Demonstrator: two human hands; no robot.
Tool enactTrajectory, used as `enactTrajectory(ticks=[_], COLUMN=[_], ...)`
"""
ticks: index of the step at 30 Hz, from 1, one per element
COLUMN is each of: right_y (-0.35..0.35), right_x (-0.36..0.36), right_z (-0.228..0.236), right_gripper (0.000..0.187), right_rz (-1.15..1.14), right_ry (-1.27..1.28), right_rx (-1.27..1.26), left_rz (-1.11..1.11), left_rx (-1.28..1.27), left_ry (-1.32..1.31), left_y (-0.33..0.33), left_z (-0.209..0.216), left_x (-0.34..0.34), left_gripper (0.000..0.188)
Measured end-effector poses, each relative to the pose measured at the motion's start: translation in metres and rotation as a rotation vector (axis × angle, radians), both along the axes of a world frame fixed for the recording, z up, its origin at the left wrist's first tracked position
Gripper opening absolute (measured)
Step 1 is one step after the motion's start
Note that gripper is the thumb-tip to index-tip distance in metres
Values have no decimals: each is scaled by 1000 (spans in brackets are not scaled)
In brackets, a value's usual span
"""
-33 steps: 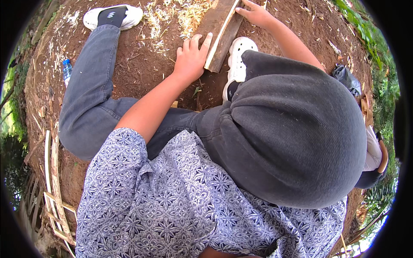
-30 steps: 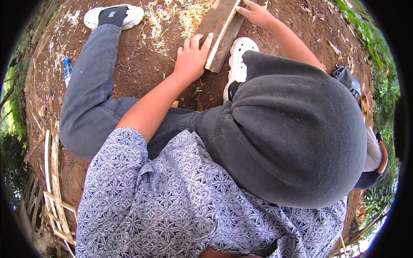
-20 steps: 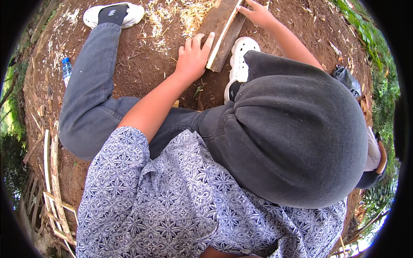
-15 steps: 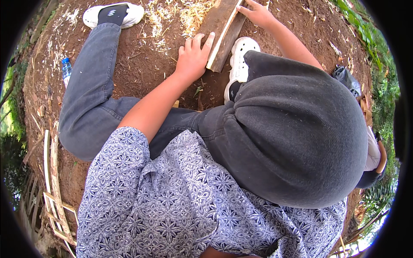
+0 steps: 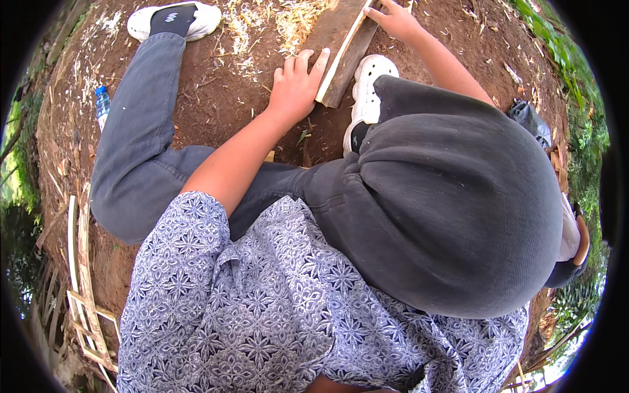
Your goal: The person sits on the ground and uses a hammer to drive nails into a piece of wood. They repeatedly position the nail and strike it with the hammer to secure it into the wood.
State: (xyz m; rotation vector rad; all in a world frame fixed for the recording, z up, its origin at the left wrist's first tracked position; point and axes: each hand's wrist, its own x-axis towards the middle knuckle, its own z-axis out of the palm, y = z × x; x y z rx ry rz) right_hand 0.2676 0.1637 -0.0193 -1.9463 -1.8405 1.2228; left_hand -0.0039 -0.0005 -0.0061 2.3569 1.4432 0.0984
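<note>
A rough, dark-brown wooden plank [image 5: 327,39] lies on crumbly reddish soil [image 5: 219,108], ahead of the person and between the feet; a pale, narrow line of bare wood [image 5: 342,56] runs along it, curly shavings [image 5: 298,29] beside it; the left hand [image 5: 293,88] is half open, fingers spread, index extended at the plank's near end; the right hand [image 5: 398,25] bends its fingertips to the pale line farther up; whether either grips, I cannot tell; a blue-capped plastic bottle [image 5: 102,105] and crumpled black plastic bag [image 5: 529,124] have unclear contents.

Brown earth ground [image 5: 216,121], green foliage [image 5: 590,141] along the right edge, bright outdoor daylight
</note>
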Motion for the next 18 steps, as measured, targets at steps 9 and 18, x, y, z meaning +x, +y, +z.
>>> enactTrajectory(ticks=[9, 18], right_y=[-2, -1], right_x=[5, 8], right_z=[-5, -11], right_gripper=[73, 72], right_rz=[27, 45], right_ry=[-32, -52], right_rx=[16, 29], left_rz=[30, -15], left_rx=[-98, -63], left_ry=[-62, -84], left_y=[6, 8], left_z=[7, 5], left_x=[-3, -8], left_gripper=[106, 103])
